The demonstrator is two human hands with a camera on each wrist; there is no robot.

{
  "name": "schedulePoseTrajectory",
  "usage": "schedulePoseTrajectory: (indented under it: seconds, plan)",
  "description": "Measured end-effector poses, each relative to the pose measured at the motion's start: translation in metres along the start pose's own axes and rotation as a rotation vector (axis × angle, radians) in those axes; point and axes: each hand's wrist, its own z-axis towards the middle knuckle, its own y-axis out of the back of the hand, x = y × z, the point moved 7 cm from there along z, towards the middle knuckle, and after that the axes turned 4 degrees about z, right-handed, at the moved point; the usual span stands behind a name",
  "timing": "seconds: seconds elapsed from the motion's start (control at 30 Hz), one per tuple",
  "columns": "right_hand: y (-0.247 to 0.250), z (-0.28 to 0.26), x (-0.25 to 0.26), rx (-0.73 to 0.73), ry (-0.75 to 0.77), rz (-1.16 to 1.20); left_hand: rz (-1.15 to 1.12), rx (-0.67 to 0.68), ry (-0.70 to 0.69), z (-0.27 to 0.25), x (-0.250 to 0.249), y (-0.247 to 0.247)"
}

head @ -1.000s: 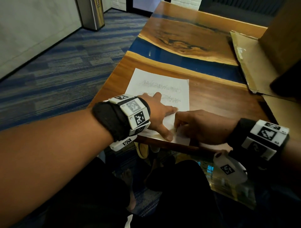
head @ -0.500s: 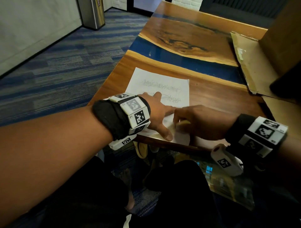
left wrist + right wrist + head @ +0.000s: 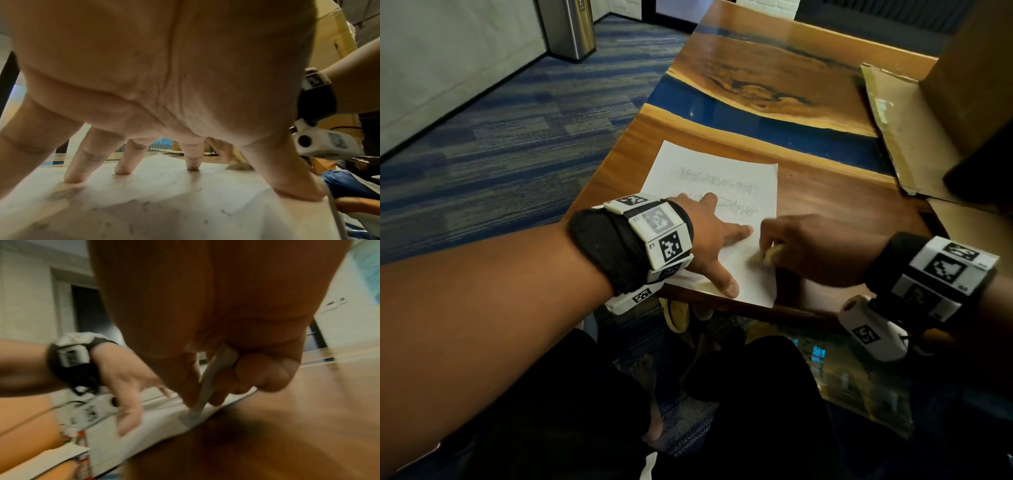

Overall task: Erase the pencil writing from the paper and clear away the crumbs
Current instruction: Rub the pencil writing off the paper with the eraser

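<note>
Lying flat on the near part of the wooden table: the paper, a single thin sheet, probably very light and limp, easy to wrinkle or to slide under a rubbing stroke. Long axis running away from the body, the near short edge reaching the table edge, the far edge pointing to the blue stripe. Two bands of pencil writing crossing the far half, side to side.

Pinning the near left part of the sheet: the left hand, fingers straight and spread, tips pressing down, gripping nothing.

Rubbing near the right edge: the eraser, pale and small, probably firm but a little rubbery, pinched in the curled fingers of the right hand. Best holding close to the rubbing end.

Dark crumbs scattering on the sheet under the left palm.
</note>
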Motion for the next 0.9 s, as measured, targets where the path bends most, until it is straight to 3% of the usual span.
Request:
schedulePoseTrajectory:
  seconds: [0.07,0.1,0.13,0.23,0.33,0.43,0.5,0.6,0.63,0.7,0.9]
  plan:
    - [-0.015,-0.004,0.021,0.135,0.150,0.044,-0.009,0.008,0.001,-0.001,0.001,0.000]
    - [-0.017,-0.005,0.023,0.173,0.150,0.057,-0.010,0.010,-0.001,-0.001,0.000,0.000]
    - [-0.014,-0.003,0.018,0.151,0.093,0.049,-0.009,0.010,-0.001,-0.001,0.000,0.000]
    - [0.010,0.006,-0.008,-0.092,-0.160,-0.062,0.006,0.003,0.004,-0.002,0.000,0.000]
    - [0.007,0.004,0.008,-0.110,-0.134,-0.035,0.023,-0.032,0.002,-0.004,0.002,-0.001]
    - [-0.013,-0.002,0.034,-0.018,-0.060,0.413,0.024,-0.064,0.001,-0.007,0.004,-0.003]
    - [-0.022,-0.001,0.031,-0.012,-0.121,0.804,0.033,-0.072,0.007,-0.008,0.004,-0.003]
    - [-0.006,0.005,-0.015,-0.338,-0.292,1.069,0.037,-0.067,0.010,-0.011,0.004,-0.003]
    - [0.004,0.004,-0.029,-0.441,-0.327,1.074,0.036,-0.067,0.010,-0.012,0.004,-0.003]
    - [0.018,-0.002,-0.039,-0.501,-0.332,1.060,0.049,-0.065,0.010,-0.015,0.003,-0.003]
    - [0.005,-0.010,-0.016,-0.269,-0.215,0.760,0.106,-0.005,-0.042,-0.021,0.008,0.005]
